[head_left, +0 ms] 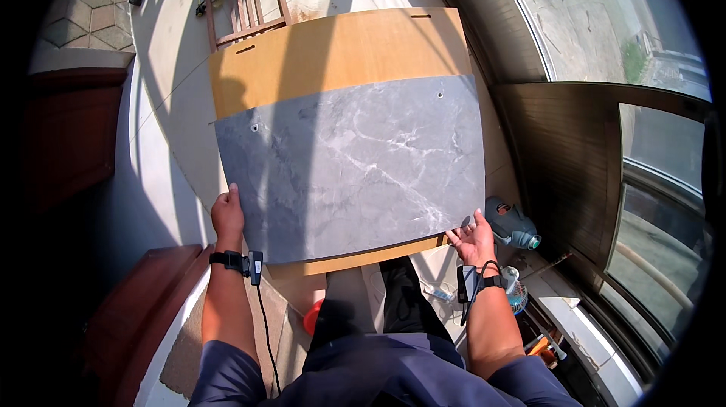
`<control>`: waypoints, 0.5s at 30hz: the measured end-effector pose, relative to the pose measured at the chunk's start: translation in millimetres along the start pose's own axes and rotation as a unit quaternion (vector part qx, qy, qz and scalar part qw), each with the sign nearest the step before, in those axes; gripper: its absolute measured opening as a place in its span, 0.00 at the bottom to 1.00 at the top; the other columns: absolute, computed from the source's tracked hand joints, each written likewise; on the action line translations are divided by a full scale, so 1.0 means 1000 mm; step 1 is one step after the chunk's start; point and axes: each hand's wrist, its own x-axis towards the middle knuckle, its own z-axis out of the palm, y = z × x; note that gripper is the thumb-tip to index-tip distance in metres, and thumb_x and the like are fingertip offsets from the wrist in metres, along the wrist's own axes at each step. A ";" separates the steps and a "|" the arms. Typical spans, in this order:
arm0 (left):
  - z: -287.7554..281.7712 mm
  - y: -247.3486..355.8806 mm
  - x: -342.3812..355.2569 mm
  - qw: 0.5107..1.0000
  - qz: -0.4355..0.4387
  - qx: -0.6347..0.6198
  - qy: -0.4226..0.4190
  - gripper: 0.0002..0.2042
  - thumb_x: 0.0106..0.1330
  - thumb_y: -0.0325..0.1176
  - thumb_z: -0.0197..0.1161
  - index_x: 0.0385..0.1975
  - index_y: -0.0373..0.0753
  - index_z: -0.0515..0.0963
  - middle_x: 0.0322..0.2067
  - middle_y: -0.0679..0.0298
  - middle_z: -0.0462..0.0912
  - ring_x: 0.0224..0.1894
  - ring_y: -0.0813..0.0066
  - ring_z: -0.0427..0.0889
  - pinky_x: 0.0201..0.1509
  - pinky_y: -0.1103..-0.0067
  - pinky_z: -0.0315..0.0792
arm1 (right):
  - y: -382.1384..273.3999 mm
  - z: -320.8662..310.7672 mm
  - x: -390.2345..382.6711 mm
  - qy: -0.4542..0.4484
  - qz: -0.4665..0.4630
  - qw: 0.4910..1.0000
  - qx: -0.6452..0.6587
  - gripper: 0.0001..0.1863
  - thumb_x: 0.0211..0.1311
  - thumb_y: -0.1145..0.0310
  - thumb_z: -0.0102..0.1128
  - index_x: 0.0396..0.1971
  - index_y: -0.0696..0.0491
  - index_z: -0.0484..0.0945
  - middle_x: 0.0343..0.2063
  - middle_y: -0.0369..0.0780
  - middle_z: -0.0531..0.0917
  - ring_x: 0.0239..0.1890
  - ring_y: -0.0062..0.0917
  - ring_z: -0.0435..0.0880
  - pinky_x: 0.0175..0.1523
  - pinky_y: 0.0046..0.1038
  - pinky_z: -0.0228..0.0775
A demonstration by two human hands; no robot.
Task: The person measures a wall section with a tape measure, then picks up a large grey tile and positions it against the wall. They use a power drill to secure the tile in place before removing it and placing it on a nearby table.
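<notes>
A grey marble-patterned sheet (355, 165) with pale veins lies over a light wooden board (348, 44) and covers its nearer part. Two small holes show near the sheet's far edge. My left hand (228, 214) is closed on the sheet's left edge, thumb upward. At the near right corner, my right hand (473, 239) grips the sheet with the thumb by its side edge and the fingers at the near edge. The wooden board has two dark slots along its far side, and a strip of it shows beneath the sheet's near edge.
Beyond the board stands a slatted wooden chair (249, 6). A grey-green jug (511, 224) sits near my right hand, with tools (543, 346) lower down. A dark panelled wall with windows (563, 150) runs along the right. Reddish-brown panels (72, 127) are at left.
</notes>
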 end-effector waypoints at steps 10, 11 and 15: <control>-0.009 0.018 -0.014 0.996 0.004 0.087 -0.009 0.24 0.68 0.52 0.50 0.31 0.34 0.80 0.30 0.48 0.82 0.36 0.49 0.80 0.41 0.65 0.72 | -0.003 0.001 -0.008 -0.056 0.001 0.998 -0.012 0.48 0.66 0.49 0.51 0.68 0.62 0.33 0.71 0.49 0.35 0.73 0.44 0.38 0.70 0.50 0.47; -0.010 0.019 -0.015 0.996 -0.005 0.091 -0.015 0.24 0.68 0.52 0.49 0.31 0.34 0.80 0.30 0.48 0.82 0.36 0.48 0.80 0.42 0.65 0.72 | -0.002 -0.004 -0.001 -0.060 0.006 0.998 -0.018 0.49 0.66 0.48 0.51 0.68 0.62 0.33 0.71 0.49 0.35 0.73 0.45 0.38 0.69 0.50 0.48; -0.011 0.030 -0.015 0.993 0.018 0.114 0.006 0.25 0.68 0.53 0.47 0.31 0.35 0.81 0.31 0.48 0.82 0.37 0.47 0.81 0.43 0.62 0.73 | -0.001 -0.014 0.012 -0.060 0.021 0.998 0.020 0.52 0.63 0.45 0.53 0.67 0.64 0.33 0.71 0.49 0.38 0.72 0.48 0.41 0.68 0.54 0.47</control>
